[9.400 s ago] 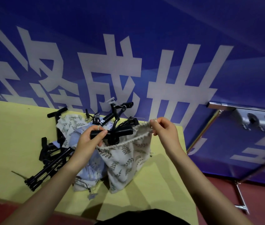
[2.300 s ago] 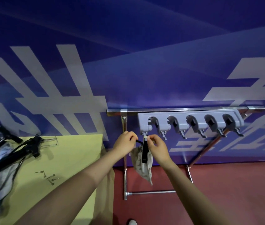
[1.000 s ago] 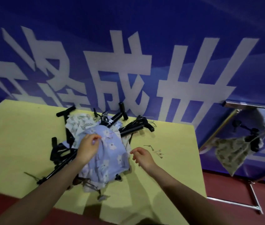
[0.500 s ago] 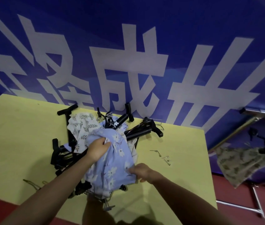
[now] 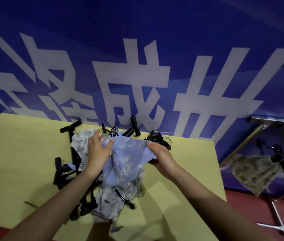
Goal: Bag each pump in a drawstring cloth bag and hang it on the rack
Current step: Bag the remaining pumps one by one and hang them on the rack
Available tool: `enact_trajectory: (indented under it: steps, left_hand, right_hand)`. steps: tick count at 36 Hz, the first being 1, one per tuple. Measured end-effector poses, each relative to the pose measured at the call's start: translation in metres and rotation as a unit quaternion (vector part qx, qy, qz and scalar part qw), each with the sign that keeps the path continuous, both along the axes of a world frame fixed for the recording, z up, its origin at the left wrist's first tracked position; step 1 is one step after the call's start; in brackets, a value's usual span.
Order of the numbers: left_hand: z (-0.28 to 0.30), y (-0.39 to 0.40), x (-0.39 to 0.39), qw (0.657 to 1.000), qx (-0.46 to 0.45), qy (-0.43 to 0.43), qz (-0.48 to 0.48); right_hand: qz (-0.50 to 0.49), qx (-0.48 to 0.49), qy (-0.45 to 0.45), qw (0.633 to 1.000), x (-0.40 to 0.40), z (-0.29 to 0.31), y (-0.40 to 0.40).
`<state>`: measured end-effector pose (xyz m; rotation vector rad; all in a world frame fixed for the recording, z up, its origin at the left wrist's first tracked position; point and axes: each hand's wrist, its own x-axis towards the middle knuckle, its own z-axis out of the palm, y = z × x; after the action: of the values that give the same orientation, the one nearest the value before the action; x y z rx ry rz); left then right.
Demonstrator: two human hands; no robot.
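Hands (image 5: 99, 152) and (image 5: 162, 157) reach forward over the table (image 5: 15, 153), each grip pinching the blue floral bag (image 5: 129, 157).

- You have a pale blue cloth bag with white flowers (image 5: 129, 159).
- A white cloth bag with grey-green leaf sprigs (image 5: 80, 143) lies behind it.
- Black plastic pumps (image 5: 71, 129) sit on your yellow table (image 5: 19, 150).
- A beige leaf-print bag (image 5: 254, 173) hangs before the blue, white-lettered wall (image 5: 137, 49).
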<state>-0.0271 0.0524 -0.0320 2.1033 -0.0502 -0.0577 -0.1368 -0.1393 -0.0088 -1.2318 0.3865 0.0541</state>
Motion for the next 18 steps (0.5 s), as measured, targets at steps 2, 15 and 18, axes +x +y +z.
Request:
enact_trajectory:
  steps: [2,15,18]
  left_hand:
    - [0.023,-0.006,-0.016,0.997,-0.051,-0.057,-0.021]
    - [0.089,-0.034,-0.089,0.964,-0.119,-0.120,-0.208]
    - [0.092,-0.038,-0.092,0.968,-0.154,-0.112,-0.165]
  right_hand:
    - [-0.017,0.005,-0.033,0.999,0.003,0.025,0.001]
    - [-0.109,-0.015,-0.133,0.985,-0.004,0.095,0.023]
    - [-0.120,-0.015,-0.129,0.984,-0.008,0.094,0.024]
